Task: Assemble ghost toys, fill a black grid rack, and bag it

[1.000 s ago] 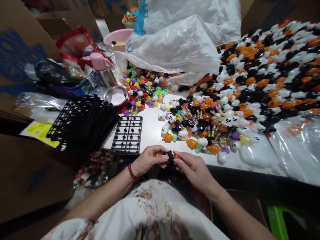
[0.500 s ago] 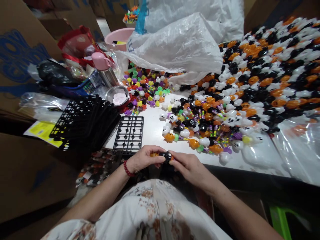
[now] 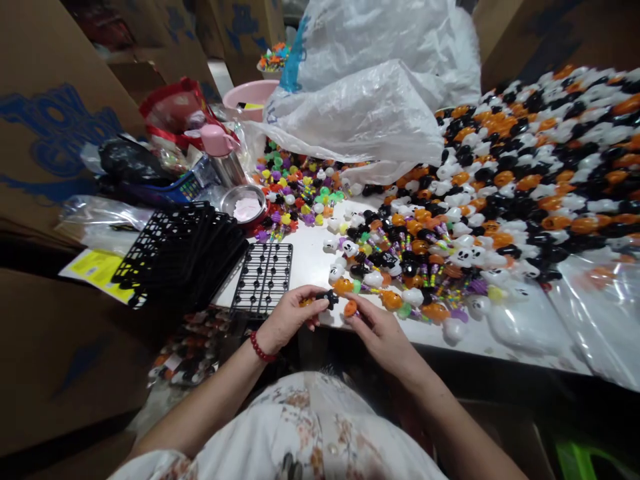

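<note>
In the head view, a white, smooth tabletop (image 3: 306, 257) is strewn with glossy, rounded plastic shapes. A broad heap (image 3: 530, 167) at the right is made up of black, white and orange pieces, while a looser cluster (image 3: 415, 243) is mixed with ghost faces and clear-looking tubes filled with multicoloured beads. Behind them, a thin, crinkled plastic sack (image 3: 360, 100) is draped in shiny folds. At the left, a flat black grid tray (image 3: 262, 281) of slender bars and round nodes is laid beside stacked black trays (image 3: 183, 257) with rigid lattices. A round metal bowl (image 3: 263, 198), holding something pale pink, is placed near a steel flask (image 3: 227, 167) topped with pink.

A small black piece (image 3: 330, 300) is grasped between the thumb and fingers of the left hand (image 3: 291, 319), whose wrist is ringed by a dark red beaded bracelet (image 3: 262, 348). A rounded orange piece (image 3: 351, 309) is pinched at the fingertips of the right hand (image 3: 384, 331). The two pieces are held slightly apart, close to the table's front edge; what is enclosed deeper in the left palm cannot be fully told.
</note>
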The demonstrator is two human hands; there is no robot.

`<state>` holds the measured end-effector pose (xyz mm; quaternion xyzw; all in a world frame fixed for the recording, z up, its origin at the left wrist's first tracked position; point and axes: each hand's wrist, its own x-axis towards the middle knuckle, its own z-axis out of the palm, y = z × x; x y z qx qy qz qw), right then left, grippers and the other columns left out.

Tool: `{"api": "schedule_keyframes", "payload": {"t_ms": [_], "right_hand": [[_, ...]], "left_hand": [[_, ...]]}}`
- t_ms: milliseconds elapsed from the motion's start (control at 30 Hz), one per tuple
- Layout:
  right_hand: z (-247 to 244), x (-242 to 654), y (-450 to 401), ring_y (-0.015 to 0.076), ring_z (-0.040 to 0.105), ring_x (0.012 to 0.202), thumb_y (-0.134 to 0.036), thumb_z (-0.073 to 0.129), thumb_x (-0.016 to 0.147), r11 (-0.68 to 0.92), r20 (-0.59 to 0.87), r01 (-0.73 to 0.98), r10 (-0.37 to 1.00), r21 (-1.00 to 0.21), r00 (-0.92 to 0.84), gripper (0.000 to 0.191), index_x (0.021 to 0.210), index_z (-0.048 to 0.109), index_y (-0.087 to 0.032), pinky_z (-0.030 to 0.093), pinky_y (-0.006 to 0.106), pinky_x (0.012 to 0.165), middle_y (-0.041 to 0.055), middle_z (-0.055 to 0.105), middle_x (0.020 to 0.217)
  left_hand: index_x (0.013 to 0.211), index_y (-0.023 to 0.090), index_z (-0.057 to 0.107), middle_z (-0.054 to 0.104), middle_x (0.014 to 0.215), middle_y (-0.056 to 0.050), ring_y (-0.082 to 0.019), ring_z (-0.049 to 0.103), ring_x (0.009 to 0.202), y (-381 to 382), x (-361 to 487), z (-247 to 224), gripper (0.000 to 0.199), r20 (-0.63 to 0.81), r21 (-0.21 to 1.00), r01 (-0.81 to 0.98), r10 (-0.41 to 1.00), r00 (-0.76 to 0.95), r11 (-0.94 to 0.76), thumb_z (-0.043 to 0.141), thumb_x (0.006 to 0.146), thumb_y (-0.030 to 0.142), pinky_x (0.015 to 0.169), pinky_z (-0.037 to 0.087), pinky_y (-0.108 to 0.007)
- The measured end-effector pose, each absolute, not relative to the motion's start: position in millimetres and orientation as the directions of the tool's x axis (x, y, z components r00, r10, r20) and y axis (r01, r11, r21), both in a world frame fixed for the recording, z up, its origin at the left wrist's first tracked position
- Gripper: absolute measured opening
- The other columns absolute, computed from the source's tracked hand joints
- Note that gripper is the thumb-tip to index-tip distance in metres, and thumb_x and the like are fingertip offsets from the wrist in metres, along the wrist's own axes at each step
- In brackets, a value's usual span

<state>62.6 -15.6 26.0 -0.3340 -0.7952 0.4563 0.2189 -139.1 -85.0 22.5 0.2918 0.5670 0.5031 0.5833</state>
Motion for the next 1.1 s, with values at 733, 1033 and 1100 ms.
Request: {"api": "schedule_keyframes", "payload": {"t_ms": [733, 1033, 1100], "right_hand": [[8.4, -12.1, -14.9, 0.0164, 0.059, 0.085, -0.041, 0.054, 0.093, 0.202, 0.074, 0.132, 0.769, -0.97, -0.635, 0.035, 0.123, 0.056, -0.022, 0.049, 0.029, 0.079, 0.0035, 0.062, 0.098], [17.6, -6.1, -28.5, 0.0182, 0.061, 0.095, -0.038, 0.06, 0.09, 0.129, 0.058, 0.058, 0.741, -0.99, -0.669, 0.027, 0.112, 0.063, -0.023, 0.048, 0.03, 0.087, 0.0042, 0.066, 0.106], [19.1, -1.2, -28.0, 0.0192, 0.061, 0.101, -0.04, 0.058, 0.091, 0.101, 0.038, 0.057, 0.75, -0.993, -0.661, 0.03, 0.116, 0.064, -0.023, 0.048, 0.032, 0.091, 0.0049, 0.066, 0.111]], "left_hand": [[0.09, 0.012, 0.063, 0.065, 0.088, -0.007, -0.013, 0.063, 0.082, -80.1, -168.2, 25.2, 0.015, -0.396, 0.67, -0.742, 0.832, -0.388, -0.027, 0.07, 0.08, 0.021, 0.077, 0.052, -0.023], [0.094, 0.014, 0.064, 0.066, 0.097, -0.005, -0.012, 0.064, 0.085, -87.7, -158.9, 25.8, 0.023, -0.364, 0.715, -0.698, 0.873, -0.324, 0.039, 0.074, 0.077, 0.025, 0.076, 0.052, -0.023], [0.097, 0.016, 0.065, 0.064, 0.096, -0.004, -0.011, 0.062, 0.08, -90.4, -158.1, 26.5, 0.025, -0.354, 0.75, -0.654, 0.894, -0.274, 0.097, 0.074, 0.076, 0.026, 0.067, 0.05, -0.02]]}}
